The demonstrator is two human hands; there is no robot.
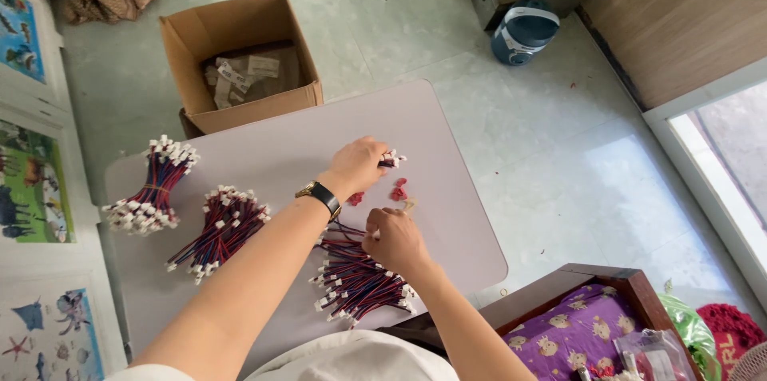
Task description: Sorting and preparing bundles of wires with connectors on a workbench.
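My left hand [358, 164], with a black-strapped watch on its wrist, reaches across the pale table [447, 229] and holds a few wires with white connectors [391, 160] at its fingertips. My right hand [395, 241] rests closed on a loose pile of red, blue and black wires with white plugs [355, 285] near the table's front edge. Small red pieces [398, 191] lie on the table between the two hands. Two tied wire bundles lie to the left, one [222, 229] nearer and one [156, 185] farther out.
An open cardboard box [240, 57] with paper-wrapped items stands on the floor beyond the table. A blue round container [523, 29] sits at the upper right. A wooden seat with a purple patterned cushion [575, 329] is at the lower right. Picture mats [32, 189] line the left.
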